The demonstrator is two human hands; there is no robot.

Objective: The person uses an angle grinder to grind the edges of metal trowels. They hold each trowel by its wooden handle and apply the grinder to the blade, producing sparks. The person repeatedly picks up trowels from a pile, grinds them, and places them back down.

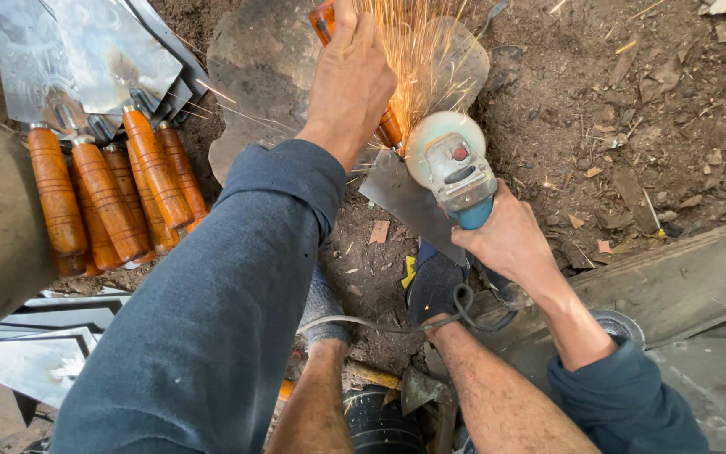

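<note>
Bare brown earth with wood chips and small stones makes the ground of this outdoor workplace, and a big flat stone [262,67] lies in the middle of it. On this stone the left hand [350,76] is closed around the orange wooden handle [390,126] of a trowel, whose steel blade [405,197] points down toward the person and lies partly off the stone. The right hand [510,244] is clamped on the blue body of an angle grinder [455,168]; its disc meets the metal near the handle, and a fan of sparks [418,50] flies upward. The blade looks thin, stiff and sharp at the edges, probably hot near the disc, so the wooden handle seems the safe place to hold it, and firmly, because the grinder may push it. A grey cable [397,321] runs from the grinder between the bare legs, past a dark shoe [434,286]. At the left, a pile of finished trowels [111,185] with the same turned handles rests, and flat steel sheets [35,353] lie below them.
</note>
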